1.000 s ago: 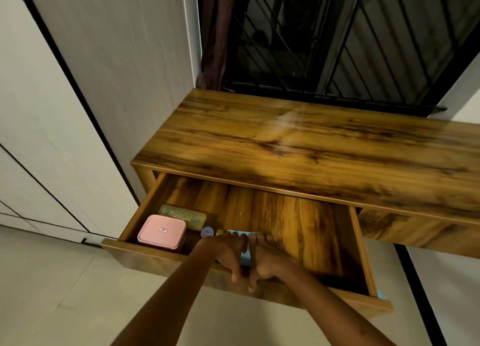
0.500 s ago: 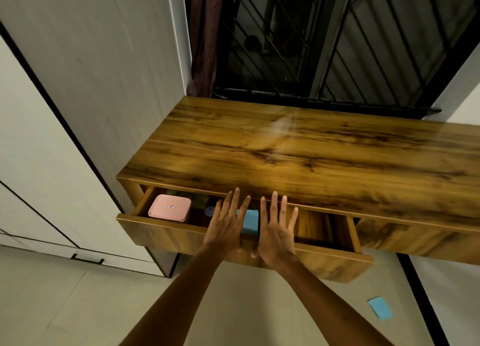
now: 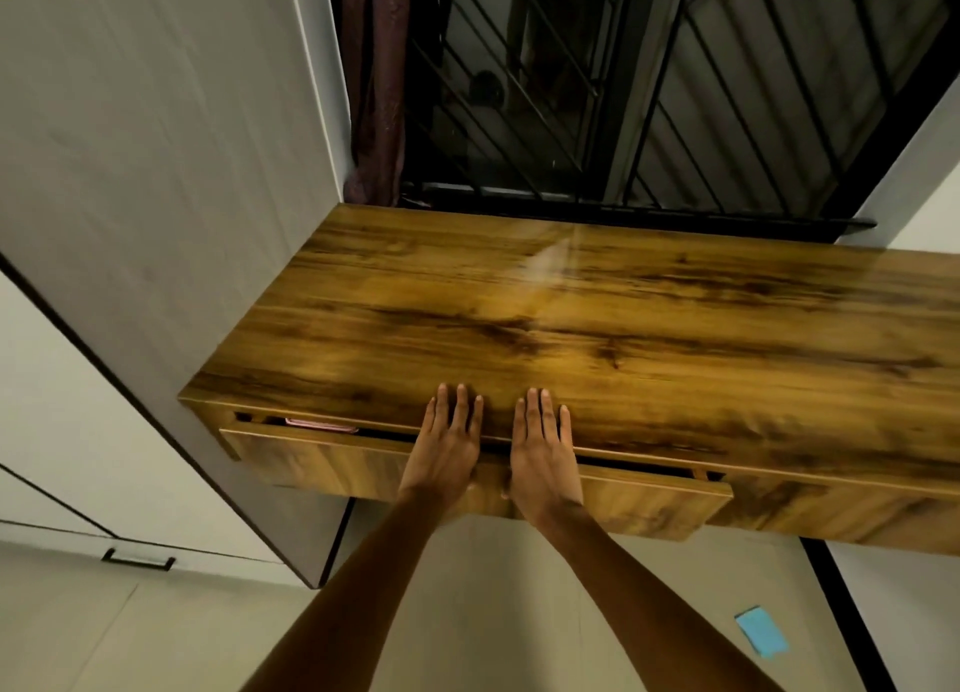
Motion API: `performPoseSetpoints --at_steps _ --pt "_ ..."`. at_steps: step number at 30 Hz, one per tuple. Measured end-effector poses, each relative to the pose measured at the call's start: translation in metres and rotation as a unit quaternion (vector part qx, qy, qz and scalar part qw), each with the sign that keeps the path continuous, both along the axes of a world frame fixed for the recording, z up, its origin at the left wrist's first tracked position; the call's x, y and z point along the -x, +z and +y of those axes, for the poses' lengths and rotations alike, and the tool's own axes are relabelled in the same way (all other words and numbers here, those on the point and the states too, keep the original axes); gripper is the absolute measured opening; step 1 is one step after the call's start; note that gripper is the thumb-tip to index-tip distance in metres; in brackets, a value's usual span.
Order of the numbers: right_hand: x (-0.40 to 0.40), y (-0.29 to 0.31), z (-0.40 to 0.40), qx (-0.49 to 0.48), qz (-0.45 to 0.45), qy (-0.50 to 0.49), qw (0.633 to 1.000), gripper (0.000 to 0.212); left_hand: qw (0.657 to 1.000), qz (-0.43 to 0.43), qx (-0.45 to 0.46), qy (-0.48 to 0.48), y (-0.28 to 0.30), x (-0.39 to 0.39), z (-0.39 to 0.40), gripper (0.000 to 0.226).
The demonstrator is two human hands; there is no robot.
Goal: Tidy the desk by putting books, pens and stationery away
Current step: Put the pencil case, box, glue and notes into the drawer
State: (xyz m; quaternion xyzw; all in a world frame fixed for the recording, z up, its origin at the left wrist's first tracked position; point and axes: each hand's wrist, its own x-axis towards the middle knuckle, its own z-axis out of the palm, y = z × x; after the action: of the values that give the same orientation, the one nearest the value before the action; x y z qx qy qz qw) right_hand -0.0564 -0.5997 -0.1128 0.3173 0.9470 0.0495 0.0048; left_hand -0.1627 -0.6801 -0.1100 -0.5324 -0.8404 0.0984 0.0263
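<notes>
Drawer (image 3: 332, 463) is pushed nearly flush by both flat, spread hands, left (image 3: 441, 450) and right (image 3: 545, 457); worktop (image 3: 571, 328) bare, blue pad (image 3: 761, 637) on floor at 4 o'clock.

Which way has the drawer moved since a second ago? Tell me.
Yes. The drawer has slid inward under the desk top, nearly closed; only a narrow gap remains.

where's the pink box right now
In the head view, only the edge of the pink box shows through the narrow gap at the left end of the nearly closed wooden drawer, left of the left hand.
</notes>
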Motion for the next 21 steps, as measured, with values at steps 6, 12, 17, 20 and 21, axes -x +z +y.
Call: performPoseSetpoints --at_steps 6,12,17,20,21 --pt "0.006 -0.014 0.006 -0.044 0.005 -0.004 0.999 0.093 1.000 0.008 -0.012 -0.009 0.002 0.004 0.007 0.088" --pt "0.011 -0.027 0.010 -0.060 0.030 -0.027 0.997 0.085 1.000 -0.001 -0.019 -0.008 0.005 0.006 0.011 0.075" --pt "0.011 -0.029 0.013 -0.064 0.044 -0.025 0.997 0.087 0.999 0.000 -0.029 -0.013 0.003 0.010 0.010 0.071" --pt "0.010 -0.030 0.014 -0.063 0.046 -0.021 0.997 0.089 0.999 0.008 -0.037 -0.016 0.000 0.011 0.011 0.074" --pt "0.010 -0.030 0.014 -0.065 0.048 -0.018 0.997 0.088 0.999 0.011 -0.038 -0.016 0.001 0.012 0.011 0.075"
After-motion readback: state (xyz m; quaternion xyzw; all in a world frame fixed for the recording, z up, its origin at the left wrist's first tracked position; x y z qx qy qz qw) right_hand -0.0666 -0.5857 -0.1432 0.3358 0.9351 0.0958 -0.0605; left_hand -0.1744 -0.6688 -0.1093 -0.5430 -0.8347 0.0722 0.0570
